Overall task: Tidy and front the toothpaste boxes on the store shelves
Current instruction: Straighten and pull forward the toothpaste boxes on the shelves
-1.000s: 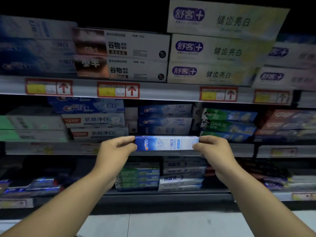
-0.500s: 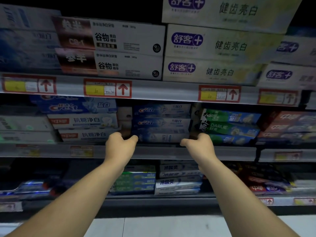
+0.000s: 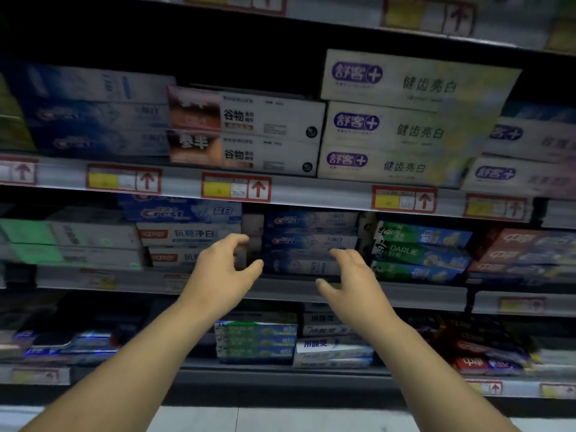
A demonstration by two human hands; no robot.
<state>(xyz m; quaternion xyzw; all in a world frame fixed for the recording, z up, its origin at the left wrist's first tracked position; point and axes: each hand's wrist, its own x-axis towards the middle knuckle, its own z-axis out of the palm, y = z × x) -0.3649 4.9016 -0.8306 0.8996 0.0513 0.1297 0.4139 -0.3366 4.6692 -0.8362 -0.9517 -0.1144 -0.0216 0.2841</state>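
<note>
The person is reaching both bare arms toward the middle shelf (image 3: pixel 311 293) of a toothpaste display. The left hand (image 3: pixel 223 272) is hanging in front of the shelf with its fingers curled loosely and the thumb spread toward the right, gripping nothing. The right hand (image 3: pixel 350 277) is sitting just beside it, also spread wide, its fingers pointing up at the boxes and its thumb reaching left; it too is holding nothing. Between and just behind the two hands, a stack of blue toothpaste boxes (image 3: pixel 311 241) is lying flat on that shelf, long faces outward. Whether any fingertip is touching the stack cannot be told through the blur. Green boxes (image 3: pixel 420 254) are lying stacked to the right of the blue ones, and white boxes with red labels (image 3: pixel 187 235) are lying to the left. On the shelf above, white boxes with purple logos (image 3: pixel 389 129) are sitting three high, the top one tilting slightly. Red-framed price tags (image 3: pixel 237 188) are running along the shelf edge above the hands.
</note>
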